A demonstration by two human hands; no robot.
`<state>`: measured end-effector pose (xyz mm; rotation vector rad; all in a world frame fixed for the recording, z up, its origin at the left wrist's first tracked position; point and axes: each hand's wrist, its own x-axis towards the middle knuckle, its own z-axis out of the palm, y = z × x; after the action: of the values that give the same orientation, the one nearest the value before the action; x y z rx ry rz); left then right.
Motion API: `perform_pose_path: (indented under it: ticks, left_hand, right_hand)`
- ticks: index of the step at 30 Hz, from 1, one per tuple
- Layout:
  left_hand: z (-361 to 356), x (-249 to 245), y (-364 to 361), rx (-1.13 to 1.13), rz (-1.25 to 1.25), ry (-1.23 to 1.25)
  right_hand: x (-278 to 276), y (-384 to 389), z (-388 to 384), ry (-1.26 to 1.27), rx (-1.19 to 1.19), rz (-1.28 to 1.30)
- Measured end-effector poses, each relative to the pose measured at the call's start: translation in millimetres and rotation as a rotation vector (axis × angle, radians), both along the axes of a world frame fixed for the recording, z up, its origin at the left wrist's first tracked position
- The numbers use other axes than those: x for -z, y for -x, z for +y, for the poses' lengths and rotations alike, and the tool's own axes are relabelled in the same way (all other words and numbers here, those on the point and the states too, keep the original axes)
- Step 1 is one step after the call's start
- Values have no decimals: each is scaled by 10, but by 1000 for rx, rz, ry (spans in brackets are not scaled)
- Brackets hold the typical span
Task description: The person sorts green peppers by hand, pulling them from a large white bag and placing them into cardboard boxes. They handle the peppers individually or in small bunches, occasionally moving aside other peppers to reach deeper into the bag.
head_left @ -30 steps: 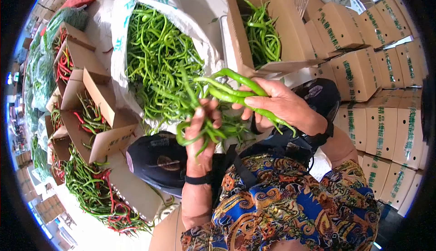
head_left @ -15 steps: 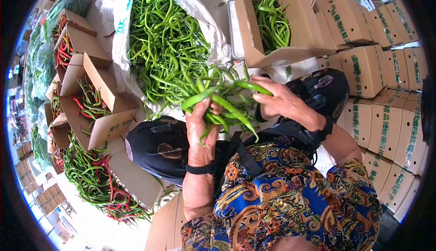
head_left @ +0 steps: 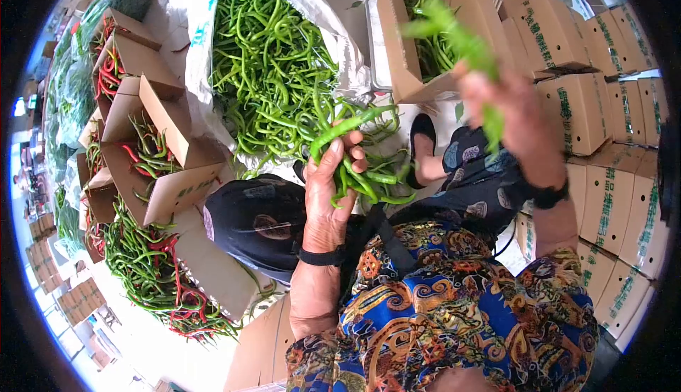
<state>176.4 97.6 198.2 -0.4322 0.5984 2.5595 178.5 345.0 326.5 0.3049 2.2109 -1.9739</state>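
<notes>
My left hand (head_left: 330,192) grips a bunch of long green peppers (head_left: 362,172) just below the mouth of a big white sack (head_left: 206,52) full of green peppers (head_left: 273,59). My right hand (head_left: 512,119), blurred by motion, is raised with a few green peppers (head_left: 461,41) in its fingers. It hovers right beside an open cardboard box (head_left: 408,59) that holds more green peppers. My patterned blue top (head_left: 461,314) fills the bottom of the view.
Several closed cartons with green print (head_left: 603,94) are stacked at the right. At the left, open boxes (head_left: 159,151) hold mixed red and green peppers, and a loose pile of them (head_left: 152,278) lies below. A dark cap (head_left: 252,225) sits by my left wrist.
My right hand has left the bunch and swung up and right toward the open box, carrying a few peppers. My left hand keeps its bunch and has barely shifted.
</notes>
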Motion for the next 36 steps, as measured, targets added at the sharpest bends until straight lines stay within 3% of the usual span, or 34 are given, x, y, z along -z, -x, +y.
perform_pose_path:
  ticks: [1, 3, 6, 9, 11, 13, 14, 17, 23, 26, 27, 30, 33, 36]
  left_hand:
    - [-6, 26, -3, 13, 16, -39]
    - [14, 23, 2, -1, 6, -131]
    - [27, -8, 16, -15, 31, -148]
    - [26, 5, 54, -43, 9, -197]
    - [1, 10, 64, -49, -1, -242]
    - [9, 3, 72, -70, -27, -249]
    - [29, 6, 69, -81, -41, -256]
    - [85, 28, 48, -55, 28, -112]
    - [99, 86, 36, -9, 123, -37]
    - [91, 78, 38, -2, 120, -35]
    - [113, 5, 57, 38, 119, -137]
    - [107, 108, 6, 16, 84, -18]
    - [158, 2, -6, 26, 145, 191]
    - [202, -83, -17, 102, 222, 392]
  right_hand:
    - [-172, 85, 180, -125, 32, 37]
    - [-297, 229, 572, -30, 106, 91]
    - [-266, 539, 657, -391, 179, 218]
    - [71, 577, 514, -904, 215, 644]
    - [-14, 279, 198, -630, -118, 371]
    - [124, 61, -175, -307, -236, 117]
    - [237, -39, -332, -293, -254, -7]
    - [647, -57, -672, -313, -450, 67]
    - [1060, -63, -793, -159, -388, -95]
    - [1068, -52, -736, 246, -196, -94]
    - [996, -18, -700, 311, -163, -80]
    - [951, 31, -566, 471, -94, -285]
    - [802, 42, -742, 536, -69, -330]
    - [864, 139, -722, 200, -191, -295]
